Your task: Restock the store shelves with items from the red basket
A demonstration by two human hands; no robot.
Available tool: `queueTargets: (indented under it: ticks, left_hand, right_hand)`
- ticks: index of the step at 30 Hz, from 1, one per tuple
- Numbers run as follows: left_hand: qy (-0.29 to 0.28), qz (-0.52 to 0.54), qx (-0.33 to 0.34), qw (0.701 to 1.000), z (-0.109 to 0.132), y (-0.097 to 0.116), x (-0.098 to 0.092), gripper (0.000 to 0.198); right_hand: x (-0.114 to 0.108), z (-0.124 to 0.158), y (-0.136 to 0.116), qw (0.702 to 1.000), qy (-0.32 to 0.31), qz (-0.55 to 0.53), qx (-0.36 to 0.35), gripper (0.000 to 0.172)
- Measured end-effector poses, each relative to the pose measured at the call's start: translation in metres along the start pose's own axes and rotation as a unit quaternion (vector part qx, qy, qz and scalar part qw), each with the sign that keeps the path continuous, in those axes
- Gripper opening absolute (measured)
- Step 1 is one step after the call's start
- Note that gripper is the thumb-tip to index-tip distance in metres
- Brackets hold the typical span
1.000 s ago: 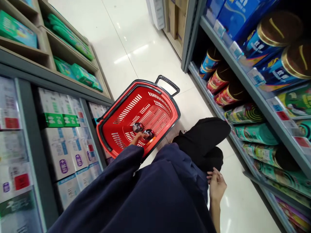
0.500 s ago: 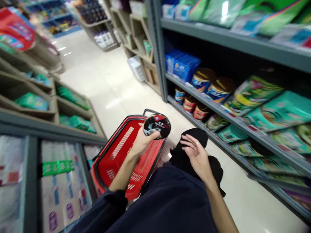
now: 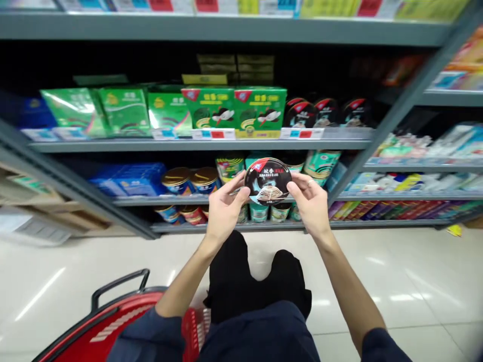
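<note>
A round black tin of mosquito coils, with a coil picture and a red corner mark on its lid, is held up in front of me between both hands. My left hand grips its left edge, thumb on the front. At the right edge my right hand pinches it the same way. The lid faces me. Similar black tins stand on the shelf behind, to the right of green mosquito coil boxes.
A red shopping basket with a black handle is at my lower left. The grey shelf spans the view, with blue boxes and gold-lidded cans lower down. Pale tiled floor lies before it.
My view has swung right to face the shelf. The tin has moved from above the basket to in front of the shelf, and my right hand has taken hold of it too.
</note>
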State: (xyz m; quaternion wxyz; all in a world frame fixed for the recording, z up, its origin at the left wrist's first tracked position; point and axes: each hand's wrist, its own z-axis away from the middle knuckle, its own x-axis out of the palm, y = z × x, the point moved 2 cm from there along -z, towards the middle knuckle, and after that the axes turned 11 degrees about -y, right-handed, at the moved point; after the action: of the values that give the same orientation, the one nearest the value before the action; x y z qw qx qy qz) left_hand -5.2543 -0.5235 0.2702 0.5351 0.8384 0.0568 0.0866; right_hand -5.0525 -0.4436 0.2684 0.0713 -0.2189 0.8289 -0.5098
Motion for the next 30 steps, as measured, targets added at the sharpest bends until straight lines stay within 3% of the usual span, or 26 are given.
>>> queueTargets:
  ticks: [6,9,13,18,21,25,30]
  left_hand:
    - [-0.066,-0.105,0.112,0.986,-0.076,-0.004,0.057,0.051]
    - [-0.106,-0.117,0.122,0.980,-0.115,-0.012,0.081,0.050]
    - [-0.134,-0.169,0.106,0.971,-0.152,-0.020,0.123,0.048]
    - [-0.136,-0.299,0.194,0.924,-0.191,-0.014,0.172,0.042]
    - [-0.145,-0.365,0.217,0.894,-0.230,-0.004,0.186,0.034]
    - [-0.148,-0.425,0.228,0.863,-0.284,0.010,0.194,0.026]
    - [-0.126,-0.521,0.210,0.818,-0.305,0.008,0.196,0.027]
  right_hand:
    - [-0.065,-0.039,-0.029,0.994,0.043,0.058,-0.085,0.045]
    - [-0.101,-0.065,-0.036,0.988,0.055,0.089,-0.113,0.045]
    - [-0.146,-0.091,-0.031,0.982,0.072,0.126,-0.123,0.050]
    - [-0.190,-0.117,-0.015,0.976,0.117,0.145,-0.109,0.058]
    - [-0.208,-0.149,-0.011,0.968,0.143,0.163,-0.125,0.065]
    - [-0.215,-0.196,-0.009,0.952,0.131,0.225,-0.158,0.067]
    - [-0.215,-0.220,0.005,0.942,0.129,0.271,-0.151,0.058]
